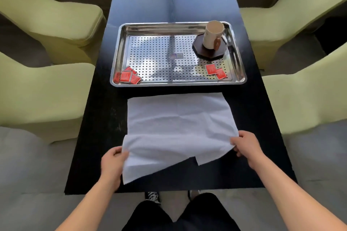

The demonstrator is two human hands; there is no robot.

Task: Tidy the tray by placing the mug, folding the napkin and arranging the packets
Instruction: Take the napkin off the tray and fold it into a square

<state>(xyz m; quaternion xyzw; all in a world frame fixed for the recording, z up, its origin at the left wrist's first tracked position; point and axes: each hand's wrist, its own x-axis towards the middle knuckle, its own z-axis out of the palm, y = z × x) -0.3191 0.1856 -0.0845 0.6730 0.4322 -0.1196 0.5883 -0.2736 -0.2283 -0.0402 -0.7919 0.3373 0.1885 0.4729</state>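
left hand (112, 163): pinches the near-left edge of the napkin, thumb on top, fingers curled under the cloth
right hand (246, 144): grips the near-right edge of the napkin, thumb on top, fingers curled beneath
napkin (178, 127): white cloth spread on the tabletop between the hands and the tray; its near part is raised off the surface and hangs uneven, its far edge lies flat
tabletop (93, 137): black, glossy, running away from the person
tray (120, 48): steel with a perforated floor, just beyond the napkin and not touching it
left packets (127, 78): red, overlapping in a cluster in the tray's near-left corner
right packets (215, 71): two red ones, touching, near the tray's near-right corner
coaster (202, 50): dark, eight-sided, in the tray's far-right corner
mug (213, 34): cream, upright on the coaster, brown handle facing near
armchairs (65, 24): pale green, on both sides of the tabletop
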